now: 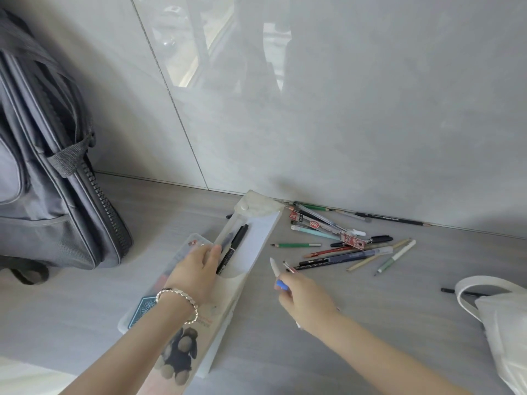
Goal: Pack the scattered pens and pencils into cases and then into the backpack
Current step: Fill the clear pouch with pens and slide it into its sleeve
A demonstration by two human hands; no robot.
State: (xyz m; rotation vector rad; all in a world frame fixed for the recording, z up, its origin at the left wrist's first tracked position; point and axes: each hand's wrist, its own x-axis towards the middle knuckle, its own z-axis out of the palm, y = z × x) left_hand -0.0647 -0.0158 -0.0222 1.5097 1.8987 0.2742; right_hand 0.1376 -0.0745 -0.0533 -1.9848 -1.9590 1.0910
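Presently, grey surface meets tiled wall; left hand pinches case, right hand grips pens, backpack stands at left.

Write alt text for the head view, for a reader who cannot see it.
On a grey surface, a person's left hand rests on an open translucent pencil case holding a black marker, while the right hand holds a few pens. Loose pens and pencils lie by the wall, a grey backpack left, a white bag right.
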